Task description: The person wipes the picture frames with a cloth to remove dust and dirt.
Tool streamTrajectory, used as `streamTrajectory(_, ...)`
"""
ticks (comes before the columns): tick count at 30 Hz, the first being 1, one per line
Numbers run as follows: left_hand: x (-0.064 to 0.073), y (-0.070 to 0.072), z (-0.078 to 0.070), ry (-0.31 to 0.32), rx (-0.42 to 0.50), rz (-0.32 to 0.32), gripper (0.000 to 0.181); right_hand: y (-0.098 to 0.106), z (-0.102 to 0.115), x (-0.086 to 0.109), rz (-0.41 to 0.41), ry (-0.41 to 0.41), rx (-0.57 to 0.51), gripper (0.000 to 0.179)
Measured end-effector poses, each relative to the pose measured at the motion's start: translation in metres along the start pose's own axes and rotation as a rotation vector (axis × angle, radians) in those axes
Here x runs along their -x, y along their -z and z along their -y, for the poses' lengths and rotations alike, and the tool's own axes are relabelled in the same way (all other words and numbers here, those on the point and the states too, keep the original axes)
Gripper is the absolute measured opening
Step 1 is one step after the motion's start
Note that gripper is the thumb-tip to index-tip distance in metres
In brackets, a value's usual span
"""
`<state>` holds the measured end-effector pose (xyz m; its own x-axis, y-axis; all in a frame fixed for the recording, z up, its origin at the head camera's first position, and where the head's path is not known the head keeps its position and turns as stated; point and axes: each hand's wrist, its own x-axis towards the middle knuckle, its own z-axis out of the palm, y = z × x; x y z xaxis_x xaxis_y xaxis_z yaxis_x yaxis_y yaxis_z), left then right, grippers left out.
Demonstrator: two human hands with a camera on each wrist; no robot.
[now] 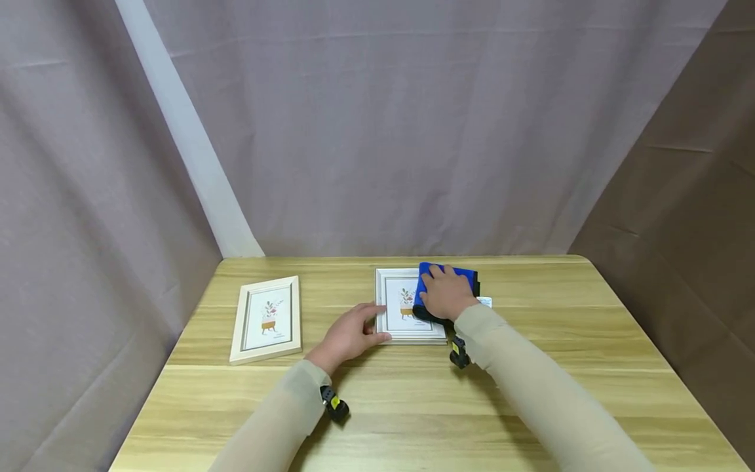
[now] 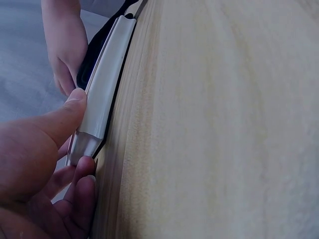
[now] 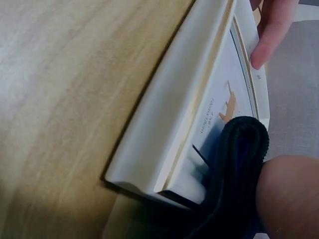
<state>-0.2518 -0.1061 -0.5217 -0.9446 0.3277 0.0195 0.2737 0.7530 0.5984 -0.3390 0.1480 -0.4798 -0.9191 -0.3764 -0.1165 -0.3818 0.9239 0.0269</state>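
A white picture frame [image 1: 410,339] with a plant print lies face up near the table's back edge. My left hand [image 1: 350,331] holds it at the left side; in the left wrist view the thumb [image 2: 75,102] touches the near edge and the curled fingers sit around the corner. On the frame's right part lies a folded blue cloth [image 1: 466,274] with black edging, its rolled dark fold [image 3: 244,129] plain in the right wrist view. My right hand [image 1: 448,293] presses down on the cloth with spread fingers. Cloth and hand hide the frame's right side.
A second, cream picture frame [image 1: 237,341] with a similar print lies tilted at the left of the wooden table [image 1: 413,419]. A small white label [image 1: 485,301] shows beside the cloth. Grey curtains [image 1: 377,131] stand behind the table.
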Motion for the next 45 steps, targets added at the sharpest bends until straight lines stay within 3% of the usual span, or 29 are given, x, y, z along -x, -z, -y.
streamTrajectory(7, 0.0, -0.005, -0.006, -0.004, 0.007, -0.003, 0.071, 0.006, -0.013, 0.004, -0.011, 0.07, 0.065, 0.06)
streamTrajectory(17, 0.002, -0.008, -0.015, 0.001, 0.006, 0.004, 0.073, 0.006, -0.024, 0.007, -0.019, 0.111, 0.009, 0.061)
streamTrajectory(31, 0.001, -0.012, -0.016, 0.002, 0.004, -0.006, 0.085, 0.006, -0.009, -0.003, 0.0, 0.121, -0.027, 0.06)
streamTrajectory(45, 0.001, -0.012, -0.015, -0.014, 0.017, -0.013, 0.079, 0.009, 0.015, -0.018, 0.017, 0.155, -0.039, 0.056)
